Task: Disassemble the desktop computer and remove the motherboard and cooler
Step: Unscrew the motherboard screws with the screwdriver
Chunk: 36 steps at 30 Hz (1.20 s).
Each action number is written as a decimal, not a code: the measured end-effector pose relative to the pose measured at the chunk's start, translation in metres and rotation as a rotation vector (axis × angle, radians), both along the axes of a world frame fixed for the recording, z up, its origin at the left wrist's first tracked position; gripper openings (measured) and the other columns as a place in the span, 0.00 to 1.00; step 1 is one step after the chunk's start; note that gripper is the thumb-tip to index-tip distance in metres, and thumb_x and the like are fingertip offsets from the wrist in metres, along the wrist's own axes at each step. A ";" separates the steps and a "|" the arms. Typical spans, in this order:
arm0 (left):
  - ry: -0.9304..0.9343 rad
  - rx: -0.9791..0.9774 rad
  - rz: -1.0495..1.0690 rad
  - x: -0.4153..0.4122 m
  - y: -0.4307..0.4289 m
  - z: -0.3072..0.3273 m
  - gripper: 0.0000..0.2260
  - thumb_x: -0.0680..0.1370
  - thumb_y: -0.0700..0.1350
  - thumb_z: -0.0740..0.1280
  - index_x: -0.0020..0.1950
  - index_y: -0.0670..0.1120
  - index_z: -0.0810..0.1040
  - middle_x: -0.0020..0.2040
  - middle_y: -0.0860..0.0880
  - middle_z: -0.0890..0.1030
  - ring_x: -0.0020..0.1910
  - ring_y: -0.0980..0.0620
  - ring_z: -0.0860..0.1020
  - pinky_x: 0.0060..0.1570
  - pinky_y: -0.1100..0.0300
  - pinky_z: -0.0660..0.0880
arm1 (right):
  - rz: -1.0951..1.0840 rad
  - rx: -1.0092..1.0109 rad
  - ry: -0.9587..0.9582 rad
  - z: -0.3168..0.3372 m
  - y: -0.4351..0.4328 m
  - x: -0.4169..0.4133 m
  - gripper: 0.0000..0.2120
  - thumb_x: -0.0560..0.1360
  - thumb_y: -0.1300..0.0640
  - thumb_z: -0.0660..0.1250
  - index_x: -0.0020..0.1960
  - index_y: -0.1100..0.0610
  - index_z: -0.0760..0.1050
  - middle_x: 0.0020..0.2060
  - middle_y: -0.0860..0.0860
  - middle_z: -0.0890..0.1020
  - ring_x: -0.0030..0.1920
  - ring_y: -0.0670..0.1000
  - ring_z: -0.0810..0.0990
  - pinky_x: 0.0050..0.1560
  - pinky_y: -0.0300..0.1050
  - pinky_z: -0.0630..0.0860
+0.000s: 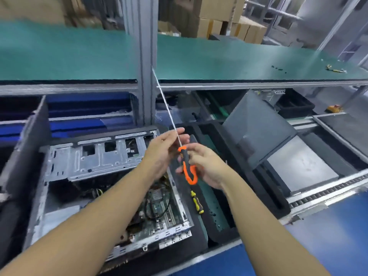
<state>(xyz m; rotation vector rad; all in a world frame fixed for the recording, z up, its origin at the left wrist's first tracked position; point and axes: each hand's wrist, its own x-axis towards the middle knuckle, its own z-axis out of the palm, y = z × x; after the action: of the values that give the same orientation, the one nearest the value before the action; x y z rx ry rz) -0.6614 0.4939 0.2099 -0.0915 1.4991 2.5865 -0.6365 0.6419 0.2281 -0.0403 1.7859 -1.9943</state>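
A long shelf with a green mat ran across the top of the view, split at 12 o'clock by a grey upright post. Behind it stood stacked cardboard boxes. The whole view was somewhat blurred.

Below the shelf lay the blue-edged worktop, with a roller track crossing it at 4 o'clock. The desktop computer case lay open on its side at 8 o'clock, and the motherboard was still inside it, partly hidden by the left forearm. Just right of the case sat a black foam tray. A yellow-handled screwdriver lay in the tray, and a grey side panel leaned at 2 o'clock.

Both hands met near the centre, raised above the right edge of the case. The right hand was wrapped round the grip of an orange-handled screwdriver. The left hand had its fingertips closed on the thin metal shaft just above that grip.

The tool's long axis ran steeply from the butt of the handle at 5 o'clock up to the tip at 11 o'clock. The tip pointed away from the person and showed against the post, just below the shelf's front edge.
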 end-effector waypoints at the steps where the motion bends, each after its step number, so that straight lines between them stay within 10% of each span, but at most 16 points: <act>1: 0.018 -0.046 0.013 0.008 -0.020 0.003 0.11 0.84 0.43 0.59 0.56 0.45 0.80 0.44 0.47 0.85 0.40 0.51 0.82 0.28 0.62 0.74 | 0.091 0.018 0.006 0.002 -0.021 0.002 0.19 0.70 0.69 0.62 0.60 0.62 0.71 0.43 0.55 0.82 0.42 0.62 0.84 0.45 0.54 0.79; 9: -0.005 -0.085 -0.029 0.097 -0.194 0.008 0.08 0.75 0.45 0.70 0.50 0.45 0.85 0.43 0.47 0.85 0.36 0.53 0.83 0.31 0.65 0.78 | 0.714 0.007 -0.006 0.005 -0.189 0.045 0.07 0.81 0.67 0.61 0.56 0.58 0.74 0.59 0.69 0.79 0.58 0.65 0.79 0.54 0.54 0.80; 20: -0.114 -0.063 0.241 0.303 -0.409 -0.034 0.21 0.53 0.57 0.85 0.38 0.46 0.85 0.35 0.49 0.82 0.33 0.54 0.81 0.35 0.63 0.79 | 1.537 0.092 -0.022 -0.036 -0.422 0.168 0.11 0.83 0.64 0.60 0.62 0.55 0.73 0.59 0.56 0.80 0.58 0.54 0.80 0.62 0.51 0.78; 25: -0.254 0.106 0.564 0.385 -0.456 -0.080 0.05 0.76 0.45 0.71 0.44 0.46 0.85 0.36 0.49 0.79 0.31 0.53 0.79 0.31 0.62 0.77 | 1.528 0.169 -0.107 -0.075 -0.498 0.231 0.06 0.81 0.67 0.63 0.53 0.59 0.75 0.53 0.57 0.81 0.50 0.50 0.84 0.54 0.47 0.82; 32: -0.385 0.199 0.948 0.497 -0.485 -0.155 0.10 0.79 0.45 0.66 0.56 0.42 0.82 0.40 0.48 0.79 0.38 0.49 0.79 0.39 0.55 0.78 | 1.607 0.358 -0.089 -0.137 -0.557 0.326 0.07 0.80 0.67 0.63 0.57 0.60 0.72 0.45 0.52 0.80 0.48 0.52 0.80 0.59 0.53 0.79; 36: -0.549 0.142 1.312 0.536 -0.493 -0.194 0.10 0.83 0.41 0.62 0.55 0.38 0.81 0.39 0.47 0.77 0.32 0.52 0.75 0.31 0.58 0.76 | 1.707 0.491 -0.004 -0.163 -0.568 0.367 0.28 0.78 0.61 0.66 0.76 0.53 0.64 0.68 0.53 0.72 0.61 0.48 0.76 0.60 0.46 0.78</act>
<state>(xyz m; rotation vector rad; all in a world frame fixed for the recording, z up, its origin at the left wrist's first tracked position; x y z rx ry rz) -0.1258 0.0014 0.0162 -2.1740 1.1526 2.9254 -0.2696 0.0738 0.0655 -0.9904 1.2382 -0.3279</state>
